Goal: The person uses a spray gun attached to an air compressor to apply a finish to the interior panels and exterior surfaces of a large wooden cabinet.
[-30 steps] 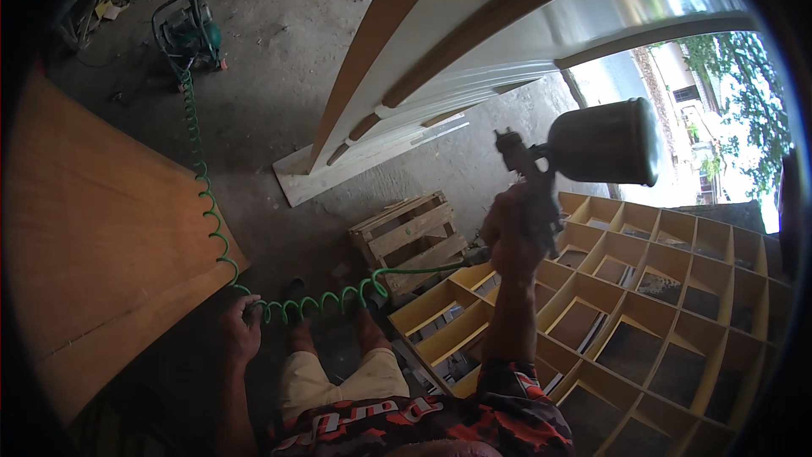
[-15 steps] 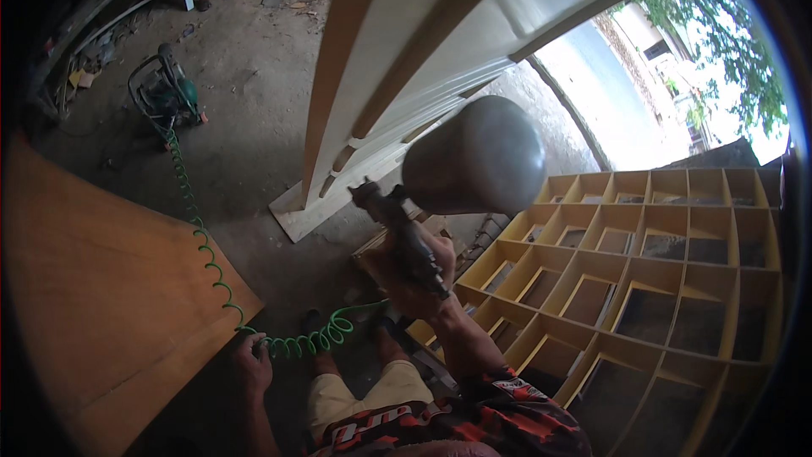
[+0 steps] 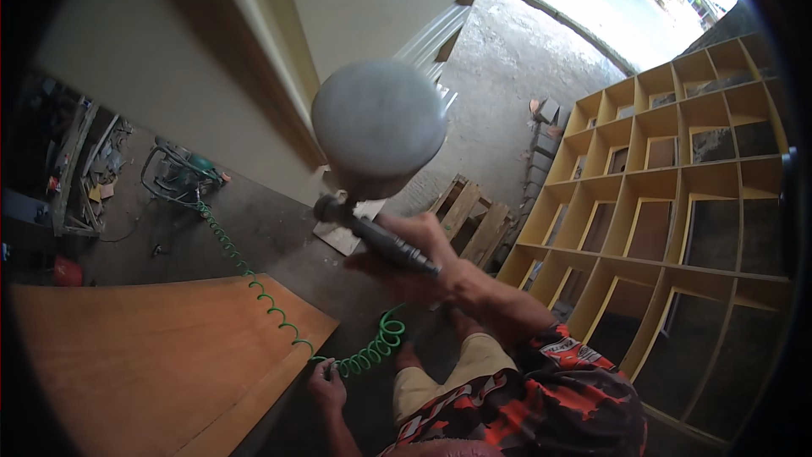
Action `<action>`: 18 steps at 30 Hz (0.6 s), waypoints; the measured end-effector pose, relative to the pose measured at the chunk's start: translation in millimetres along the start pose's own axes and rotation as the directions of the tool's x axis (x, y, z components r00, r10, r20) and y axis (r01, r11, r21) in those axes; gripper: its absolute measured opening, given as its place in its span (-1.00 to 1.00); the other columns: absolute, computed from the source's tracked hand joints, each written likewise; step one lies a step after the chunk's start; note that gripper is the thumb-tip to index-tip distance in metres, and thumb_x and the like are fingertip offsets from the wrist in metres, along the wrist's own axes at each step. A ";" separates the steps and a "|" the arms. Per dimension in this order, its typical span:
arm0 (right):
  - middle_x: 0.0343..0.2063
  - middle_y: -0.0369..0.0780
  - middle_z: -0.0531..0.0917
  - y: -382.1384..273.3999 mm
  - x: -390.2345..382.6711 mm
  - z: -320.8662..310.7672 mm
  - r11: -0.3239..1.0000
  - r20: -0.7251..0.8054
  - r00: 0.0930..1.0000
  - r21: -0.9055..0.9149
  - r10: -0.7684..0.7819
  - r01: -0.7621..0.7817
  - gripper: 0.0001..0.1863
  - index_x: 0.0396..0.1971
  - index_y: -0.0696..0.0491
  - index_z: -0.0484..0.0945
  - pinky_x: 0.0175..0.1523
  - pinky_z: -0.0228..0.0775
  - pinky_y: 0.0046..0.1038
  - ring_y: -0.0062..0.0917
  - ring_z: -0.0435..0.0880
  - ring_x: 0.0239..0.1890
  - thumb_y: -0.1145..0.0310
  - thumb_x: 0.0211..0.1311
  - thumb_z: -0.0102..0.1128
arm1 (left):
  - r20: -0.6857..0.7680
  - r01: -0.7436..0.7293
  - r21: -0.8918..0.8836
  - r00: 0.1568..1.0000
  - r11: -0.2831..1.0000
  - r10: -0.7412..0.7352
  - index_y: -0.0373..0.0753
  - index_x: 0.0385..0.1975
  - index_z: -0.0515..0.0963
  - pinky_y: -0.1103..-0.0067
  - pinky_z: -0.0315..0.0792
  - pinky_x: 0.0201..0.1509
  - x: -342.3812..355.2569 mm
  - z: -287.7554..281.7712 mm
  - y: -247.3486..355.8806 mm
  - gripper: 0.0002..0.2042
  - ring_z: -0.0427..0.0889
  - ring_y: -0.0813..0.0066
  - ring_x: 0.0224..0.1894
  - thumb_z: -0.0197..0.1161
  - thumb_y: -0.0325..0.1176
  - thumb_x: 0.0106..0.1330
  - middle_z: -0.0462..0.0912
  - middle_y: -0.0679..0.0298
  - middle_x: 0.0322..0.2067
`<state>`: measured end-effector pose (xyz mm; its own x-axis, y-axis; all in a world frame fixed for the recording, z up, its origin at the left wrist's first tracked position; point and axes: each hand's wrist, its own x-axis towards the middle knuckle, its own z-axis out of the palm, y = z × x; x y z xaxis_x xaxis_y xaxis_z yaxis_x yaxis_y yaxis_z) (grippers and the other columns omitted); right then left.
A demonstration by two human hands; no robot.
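My right hand is closed round the grip of a dark metal spray gun. On top of the gun sits a round grey paint cup, which covers part of the tall off-white panel behind it. The gun's nose points left, toward that panel's lower end; whether it touches cannot be told. Low in the picture, my left hand pinches the green coiled air hose beside the edge of an orange-brown board. The hose rises toward my right hand, where its end is hidden.
A green compressor stands on the floor at the left, joined to the hose. On the right is a large yellowish shelf frame with several compartments. A wooden pallet lies between my right arm and the shelf. Scrap is piled far left.
The view has swung, and the off-white panel now fills the upper left. My right hand has carried the spray gun leftward in the picture. My left hand keeps its hold on the hose.
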<state>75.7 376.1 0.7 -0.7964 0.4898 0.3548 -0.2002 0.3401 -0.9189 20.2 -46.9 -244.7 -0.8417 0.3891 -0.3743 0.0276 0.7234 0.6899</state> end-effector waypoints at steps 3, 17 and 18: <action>-0.65 -0.30 0.58 3.6 13.5 -30.3 0.997 -0.057 0.996 0.029 0.072 -0.070 -0.72 -0.42 0.09 0.58 -0.49 0.38 -0.45 -0.71 0.50 -0.61 0.39 0.28 0.61 | -0.003 -0.002 0.023 1.000 1.000 0.002 -0.35 -0.02 0.73 0.32 0.62 0.10 -1.5 -1.1 19.6 -0.82 0.84 0.12 -0.05 0.34 -0.50 0.45 0.83 -0.02 -0.14; -0.78 -0.42 0.52 54.0 83.4 -194.5 0.982 -0.246 0.953 -0.029 0.176 -0.189 -0.76 -0.38 0.07 0.64 -0.69 0.21 -0.59 -0.79 0.46 -0.77 0.30 0.45 0.47 | 0.063 0.029 -0.087 0.998 0.996 -0.023 -0.43 0.01 0.68 0.53 0.59 -0.03 -0.8 43.6 99.4 -0.83 0.73 0.51 -0.18 0.27 -0.55 0.52 0.78 0.17 -0.22; -0.80 -0.44 0.50 54.1 88.9 -204.0 0.968 -0.306 0.931 -0.088 0.199 -0.236 -0.75 -0.41 0.06 0.64 -0.70 0.19 -0.58 -0.78 0.43 -0.79 0.29 0.46 0.47 | 0.062 0.034 -0.088 0.998 0.996 -0.028 -0.43 0.01 0.68 0.53 0.59 -0.03 -1.5 47.4 109.0 -0.83 0.73 0.51 -0.18 0.27 -0.55 0.52 0.78 0.17 -0.22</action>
<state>110.5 601.8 17.8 -0.6068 0.7692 0.2002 0.0443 0.2842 -0.9577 50.0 58.5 -198.3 -0.8070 0.4033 -0.4315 -0.0481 0.6833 0.7286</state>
